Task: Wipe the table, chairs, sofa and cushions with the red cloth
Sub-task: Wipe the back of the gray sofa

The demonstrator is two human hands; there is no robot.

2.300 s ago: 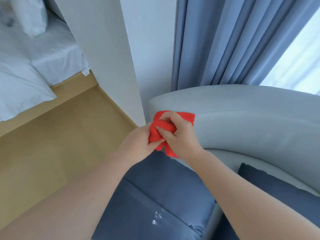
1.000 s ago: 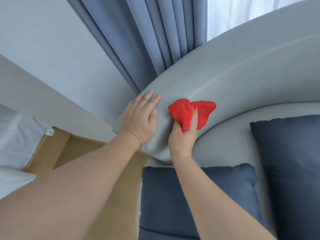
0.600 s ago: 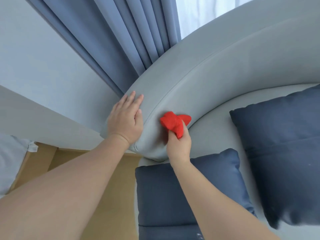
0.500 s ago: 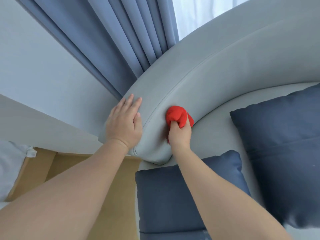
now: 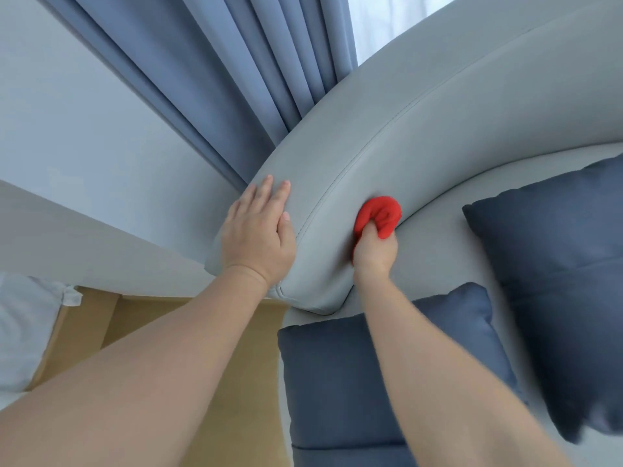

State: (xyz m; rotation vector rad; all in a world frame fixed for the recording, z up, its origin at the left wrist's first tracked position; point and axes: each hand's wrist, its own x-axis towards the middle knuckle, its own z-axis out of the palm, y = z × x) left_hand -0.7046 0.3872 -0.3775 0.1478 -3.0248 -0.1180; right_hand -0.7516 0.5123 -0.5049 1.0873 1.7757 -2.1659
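The right hand (image 5: 374, 252) is gripping the cloth (image 5: 381, 214), its fingers curled round a bunched wad, and is pressing that wad against the inner face of the sofa (image 5: 455, 123) back, just above the crease where back meets seat. The left hand (image 5: 259, 235) is lying flat on the rounded top of the sofa's end, fingers straight and close together, seemingly bracing. The cloth is looking light, soft and limp, crumpling into whatever shape the fist gives it. A handful taken in the palm with a pad left sticking out past the knuckles, as here, seems the sensible hold, though opening it flatter would probably cover more surface. The sofa cover is showing smooth and leather-like, with a stitched seam running along the curve, so the cloth should be sliding easily while the padding gives a little under pressure. Two dark blue cushions are waiting on the seat: the near cushion (image 5: 337, 372) under the right forearm and the big cushion (image 5: 556, 264) beside it. Both are looking plump and light, likely to shift unless steadied by an edge. Beyond, a curtain (image 5: 236, 79) is hanging behind the sofa, with the wall (image 5: 84, 136), the floor (image 5: 97, 332) and a bed (image 5: 20, 318) off to the left.
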